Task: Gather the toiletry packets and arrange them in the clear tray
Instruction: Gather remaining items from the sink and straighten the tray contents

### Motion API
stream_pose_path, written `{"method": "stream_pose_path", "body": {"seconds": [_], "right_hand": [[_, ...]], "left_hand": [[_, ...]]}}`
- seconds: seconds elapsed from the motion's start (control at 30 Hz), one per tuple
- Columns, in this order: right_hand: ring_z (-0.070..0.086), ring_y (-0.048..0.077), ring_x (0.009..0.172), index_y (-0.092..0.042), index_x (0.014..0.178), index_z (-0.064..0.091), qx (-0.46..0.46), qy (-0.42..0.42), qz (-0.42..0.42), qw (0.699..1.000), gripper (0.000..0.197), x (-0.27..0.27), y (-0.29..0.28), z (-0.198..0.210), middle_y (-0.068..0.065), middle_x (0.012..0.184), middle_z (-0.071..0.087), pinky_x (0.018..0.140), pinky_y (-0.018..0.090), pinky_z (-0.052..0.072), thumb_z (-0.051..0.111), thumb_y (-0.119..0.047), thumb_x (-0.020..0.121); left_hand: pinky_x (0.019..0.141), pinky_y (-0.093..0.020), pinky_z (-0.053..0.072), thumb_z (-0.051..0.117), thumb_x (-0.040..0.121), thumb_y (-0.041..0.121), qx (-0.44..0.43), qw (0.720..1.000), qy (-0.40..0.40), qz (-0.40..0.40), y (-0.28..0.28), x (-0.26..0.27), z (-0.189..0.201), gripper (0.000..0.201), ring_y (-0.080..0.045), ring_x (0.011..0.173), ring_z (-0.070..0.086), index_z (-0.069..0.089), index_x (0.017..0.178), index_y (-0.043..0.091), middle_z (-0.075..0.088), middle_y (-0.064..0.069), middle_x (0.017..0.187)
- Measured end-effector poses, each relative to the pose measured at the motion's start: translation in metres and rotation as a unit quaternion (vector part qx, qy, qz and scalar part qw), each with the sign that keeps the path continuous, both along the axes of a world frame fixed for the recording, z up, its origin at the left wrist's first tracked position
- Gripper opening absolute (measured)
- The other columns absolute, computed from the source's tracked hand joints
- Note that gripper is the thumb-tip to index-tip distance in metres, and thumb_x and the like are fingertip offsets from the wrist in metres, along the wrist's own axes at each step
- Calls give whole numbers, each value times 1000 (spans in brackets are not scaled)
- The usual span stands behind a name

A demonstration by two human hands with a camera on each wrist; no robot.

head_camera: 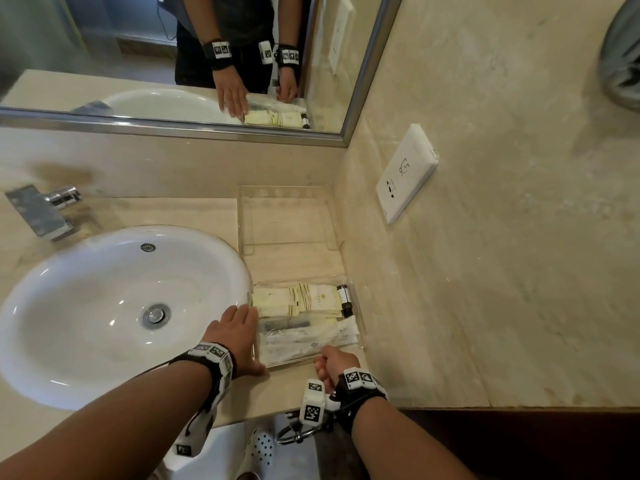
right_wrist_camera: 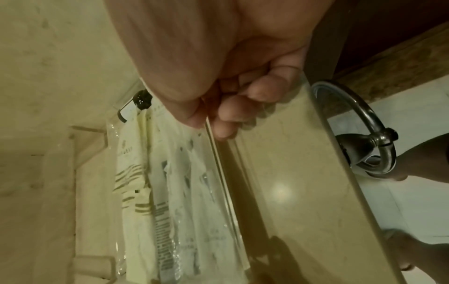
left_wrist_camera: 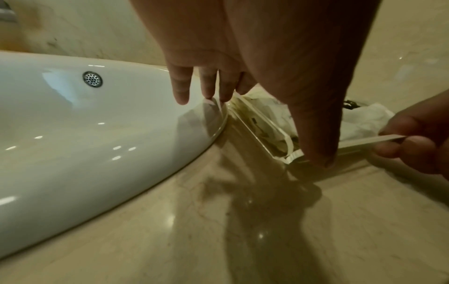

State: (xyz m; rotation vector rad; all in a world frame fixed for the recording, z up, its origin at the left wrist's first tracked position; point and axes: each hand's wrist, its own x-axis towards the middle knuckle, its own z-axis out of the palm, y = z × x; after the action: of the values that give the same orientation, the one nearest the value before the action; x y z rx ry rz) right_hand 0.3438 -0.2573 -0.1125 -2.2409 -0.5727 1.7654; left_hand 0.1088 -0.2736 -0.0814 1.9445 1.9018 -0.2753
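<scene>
The clear tray (head_camera: 361, 327) sits on the counter between the sink and the right wall. It holds cream toiletry packets (head_camera: 304, 301), white and clear wrapped packets (head_camera: 311, 337) and a small dark bottle (head_camera: 344, 299). My left hand (head_camera: 242, 337) lies flat against the tray's left wall, with straight fingers (left_wrist_camera: 181, 90) and the thumb at the near left corner. My right hand (head_camera: 337, 362) pinches the tray's near wall (right_wrist_camera: 218, 163) between thumb and curled fingers (right_wrist_camera: 226, 119). The right wrist view shows the packets (right_wrist_camera: 136, 173) and the bottle (right_wrist_camera: 142, 99) behind that wall.
A white sink (head_camera: 104, 306) with a faucet (head_camera: 45, 213) fills the left. A second clear acrylic holder (head_camera: 287, 216) stands behind the tray against the back wall. A wall socket (head_camera: 407, 174) is on the right wall. A metal towel ring (right_wrist_camera: 364, 134) hangs below the counter's front edge.
</scene>
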Motion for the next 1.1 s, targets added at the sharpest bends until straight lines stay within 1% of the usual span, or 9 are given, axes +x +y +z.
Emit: {"method": "stream_pose_path", "body": {"seconds": [0.1, 0.33, 0.43, 0.5, 0.6, 0.67, 0.87, 0.97, 1.1], "right_hand": [[46, 15, 45, -4, 72, 72, -2, 1, 4, 1000, 32, 0, 3, 0, 7, 66, 63, 44, 23, 34, 58, -24, 92], [41, 16, 39, -5, 68, 69, 14, -3, 3, 1000, 34, -5, 9, 6, 5, 57, 58, 43, 22, 34, 56, -25, 92], [42, 16, 39, -4, 68, 68, 25, -10, -7, 1000, 35, -10, 13, 7, 5, 56, 57, 44, 22, 34, 56, -26, 93], [42, 16, 40, -4, 69, 69, 29, -9, -11, 999, 34, -14, 18, 10, 5, 56, 58, 44, 22, 34, 57, -26, 92], [41, 16, 39, -5, 67, 68, 37, -14, -17, 999, 36, -19, 26, 13, 4, 55, 57, 43, 21, 33, 56, -27, 93], [41, 16, 39, -6, 65, 68, 40, -17, -14, 999, 38, -22, 32, 14, 4, 54, 57, 43, 21, 34, 56, -28, 93], [41, 15, 40, -6, 68, 69, 43, -9, -19, 999, 34, -35, 54, 18, 4, 56, 57, 44, 22, 34, 58, -28, 93], [41, 14, 40, -6, 69, 69, 41, -4, -19, 999, 34, -43, 63, 17, 4, 56, 58, 44, 22, 34, 58, -28, 93], [40, 15, 39, -6, 66, 68, 37, -2, -27, 999, 36, -49, 71, 16, 4, 56, 57, 44, 22, 33, 57, -28, 93]], "left_hand": [[108, -43, 41, 66, 47, 83, 1, 1000, -7, 9, 1, -1, -3, 129, -24, 141, 24, 19, 150, 18, 27, 2, 152], [114, -44, 34, 66, 49, 82, -13, 999, -37, 33, 7, -7, -3, 133, -25, 147, 15, 12, 153, 20, 18, 2, 159], [117, -45, 30, 63, 48, 86, -30, 998, -49, 36, 10, -10, -1, 136, -26, 148, 13, 10, 154, 20, 16, 2, 161], [118, -45, 27, 61, 54, 87, -39, 997, -54, 39, 15, -13, -1, 132, -27, 149, 12, 8, 155, 20, 13, 0, 162], [119, -45, 26, 58, 65, 82, -31, 997, -60, 38, 25, -20, -1, 121, -27, 150, 12, 7, 155, 19, 12, -1, 163], [120, -44, 25, 58, 69, 80, -28, 997, -63, 39, 30, -23, -1, 118, -27, 150, 11, 6, 155, 18, 11, -2, 163], [120, -43, 24, 58, 72, 77, -35, 995, -81, 50, 48, -36, 4, 116, -27, 150, 9, 3, 156, 18, 7, -1, 164], [120, -43, 25, 59, 71, 77, -30, 995, -85, 51, 59, -47, 5, 117, -26, 150, 10, 5, 156, 19, 8, 0, 164], [120, -42, 24, 59, 70, 78, -29, 995, -82, 42, 73, -52, 6, 116, -26, 150, 10, 6, 156, 19, 10, 0, 164]]}}
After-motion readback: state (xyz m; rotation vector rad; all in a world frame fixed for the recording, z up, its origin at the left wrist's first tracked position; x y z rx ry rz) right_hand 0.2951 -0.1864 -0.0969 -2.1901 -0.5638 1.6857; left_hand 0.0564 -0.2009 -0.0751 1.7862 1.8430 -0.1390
